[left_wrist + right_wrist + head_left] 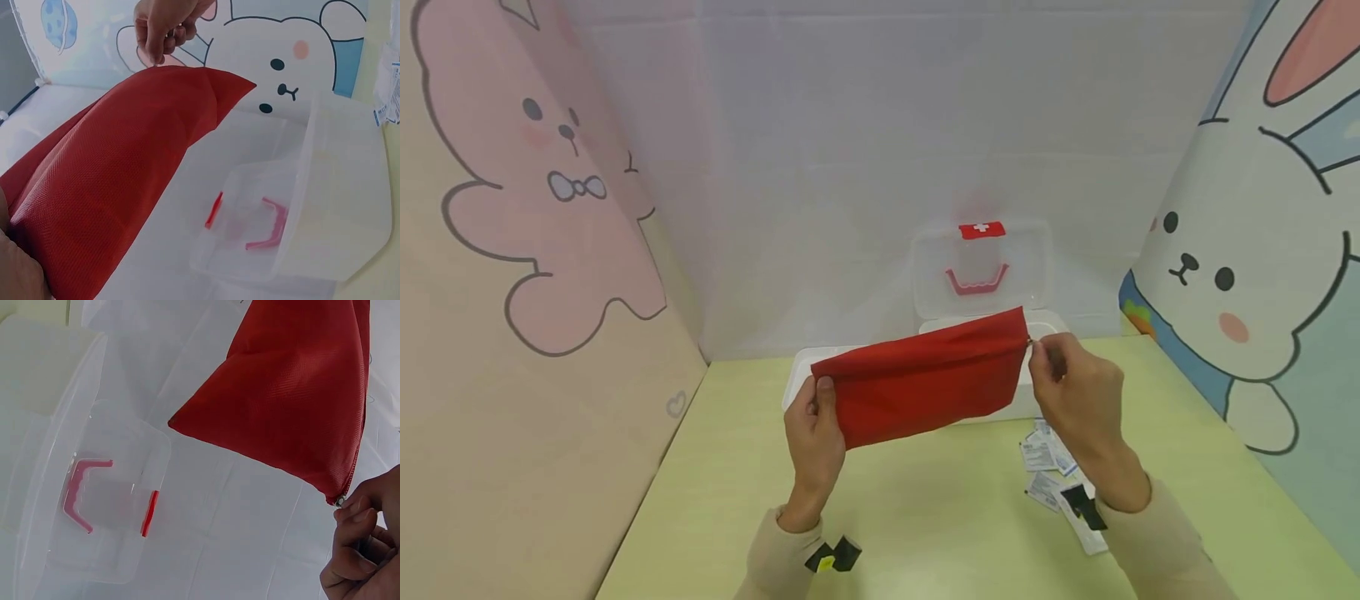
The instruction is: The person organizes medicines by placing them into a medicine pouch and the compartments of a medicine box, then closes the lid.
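Observation:
A red fabric zip pouch (925,379) is stretched between both hands above the table, tilted up toward the right. My left hand (817,433) grips its left end, thumb on the near face. At the upper right corner my right hand (1075,392) pinches the small metal zipper pull (339,501) between thumb and fingertips. The zipper teeth run along the pouch edge (357,456) in the right wrist view. From the left wrist camera, the pouch (119,162) looks bulged and folded, and only part of the left hand (19,269) shows. Whatever the pouch contains is hidden.
Behind the pouch stands a white first-aid box (1022,408), its clear lid (925,267) raised, with a pink handle (976,286) and a red cross label (981,230). A white tray (799,375) is partly hidden at left. Several small packets (1039,457) lie near the right forearm.

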